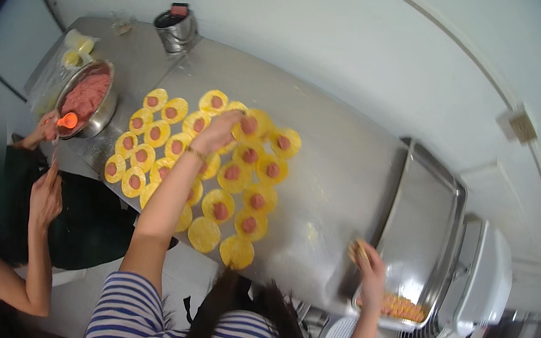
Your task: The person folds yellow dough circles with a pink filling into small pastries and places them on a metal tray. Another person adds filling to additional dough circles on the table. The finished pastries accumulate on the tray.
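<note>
Yellow wrapper [257, 125] touches my left hand [218, 132], grip indeterminable; my right hand [374, 268] grasps yellowish piece [358, 253] near steel tray [423, 213] edge.

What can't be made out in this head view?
All in the head view:
Several yellow rounds: partly hidden by the left forearm.
Left hand: whether it grips or merely touches a round; its back hides this.
Small yellow piece in the right hand: fingers partly cover it; exact shape unclear.
Orange-yellow pile: pieces too small to count.
</note>
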### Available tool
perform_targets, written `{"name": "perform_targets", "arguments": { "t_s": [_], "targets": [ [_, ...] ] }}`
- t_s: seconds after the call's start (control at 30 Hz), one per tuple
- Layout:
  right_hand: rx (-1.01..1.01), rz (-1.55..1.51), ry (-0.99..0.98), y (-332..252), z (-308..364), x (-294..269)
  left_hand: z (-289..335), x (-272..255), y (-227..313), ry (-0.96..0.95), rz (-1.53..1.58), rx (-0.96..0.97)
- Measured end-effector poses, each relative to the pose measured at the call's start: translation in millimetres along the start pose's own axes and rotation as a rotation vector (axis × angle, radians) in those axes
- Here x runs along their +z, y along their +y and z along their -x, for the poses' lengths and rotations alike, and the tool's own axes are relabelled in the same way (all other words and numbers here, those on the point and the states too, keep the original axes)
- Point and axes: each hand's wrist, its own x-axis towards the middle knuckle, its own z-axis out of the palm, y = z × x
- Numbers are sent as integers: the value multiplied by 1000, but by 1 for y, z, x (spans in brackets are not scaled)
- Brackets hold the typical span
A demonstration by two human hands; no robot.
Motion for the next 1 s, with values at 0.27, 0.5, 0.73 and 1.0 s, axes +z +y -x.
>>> {"name": "perform_targets", "arguments": {
  "t_s": [0.27, 0.5, 0.73, 1.0],
  "targets": [
    [176, -439, -87, 64, -17, 50, 128, 193, -109, -360, -347, -186],
    [121, -154, 129, 142, -3, 34, 175, 227, -164, -153, -220, -376],
    [98, -352, 28, 142, 5, 28, 189, 221, -191, -209, -455, -32],
    [-15, -274, -132, 134, 9, 30, 199, 216, -193, -102, 19, -144]
  ]
}}
